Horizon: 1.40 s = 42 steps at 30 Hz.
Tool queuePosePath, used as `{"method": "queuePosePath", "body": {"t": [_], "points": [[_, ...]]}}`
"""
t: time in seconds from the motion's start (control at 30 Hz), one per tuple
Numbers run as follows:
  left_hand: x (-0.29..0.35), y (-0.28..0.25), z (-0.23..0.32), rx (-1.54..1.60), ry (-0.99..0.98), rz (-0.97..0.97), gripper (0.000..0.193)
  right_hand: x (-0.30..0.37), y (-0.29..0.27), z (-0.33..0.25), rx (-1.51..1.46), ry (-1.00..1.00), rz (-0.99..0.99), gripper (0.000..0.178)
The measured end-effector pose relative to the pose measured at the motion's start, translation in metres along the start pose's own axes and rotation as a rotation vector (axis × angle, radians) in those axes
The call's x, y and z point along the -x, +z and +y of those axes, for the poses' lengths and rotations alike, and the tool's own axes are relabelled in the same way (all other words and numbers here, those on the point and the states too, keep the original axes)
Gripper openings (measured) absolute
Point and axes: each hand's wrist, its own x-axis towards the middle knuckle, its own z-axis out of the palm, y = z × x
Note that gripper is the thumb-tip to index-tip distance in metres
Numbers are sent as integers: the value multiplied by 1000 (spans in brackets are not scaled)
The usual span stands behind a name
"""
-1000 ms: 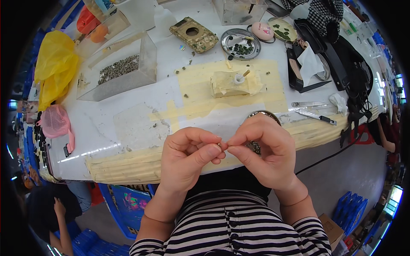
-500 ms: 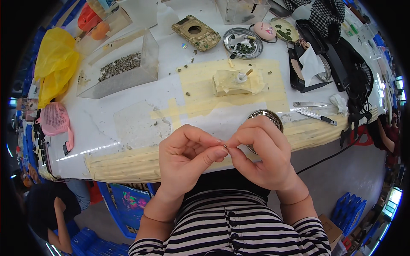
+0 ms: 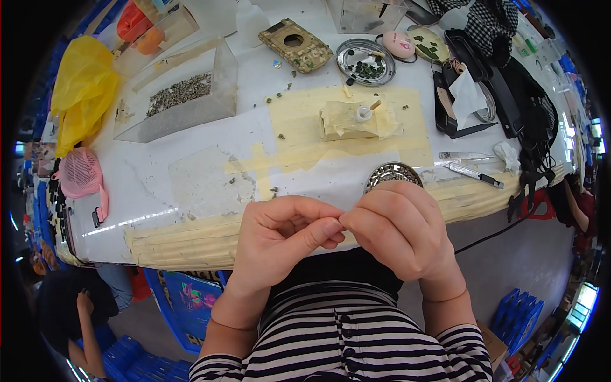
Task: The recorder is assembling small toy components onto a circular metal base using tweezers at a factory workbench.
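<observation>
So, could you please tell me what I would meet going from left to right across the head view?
Yellow plastic bag → open clear bin → left hand → right hand → utility knife → black straps

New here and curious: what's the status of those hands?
Left hand pinched shut; right hand curled, meeting it. Anything held: hidden. Round dish partly behind right hand.

Before me curves a white table [image 3: 143,181], its near edge lined with cream tape [image 3: 184,249], a streak of light glinting off it. On my right, grey floor [image 3: 528,251] lies between a red stool [image 3: 541,195] and blue crates [image 3: 517,315]; a bright pane [image 3: 583,302] glows beyond.
</observation>
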Motion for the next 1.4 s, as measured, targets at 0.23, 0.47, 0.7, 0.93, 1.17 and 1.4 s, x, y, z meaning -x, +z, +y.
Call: {"method": "queuePosePath", "body": {"t": [0.23,0.47,0.7,0.93,1.17,1.4], "points": [[1,5,-9,-116,192,93,15,-1,1,-2,-368,308,44,20],[0,4,-11,-218,299,115,15,6,4,-9,-922,760,94,11],[1,4,-13,-222,328,110,16,1,8,-7,-911,697,82,9],[1,5,-13,-181,310,112,17,3,12,-6,-875,665,102,9],[0,4,-15,-69,276,110,15,3,13,-4,-839,628,118,9],[-4,-3,-17,302,81,10,17,-1,13,-3,-811,602,122,11]]}}
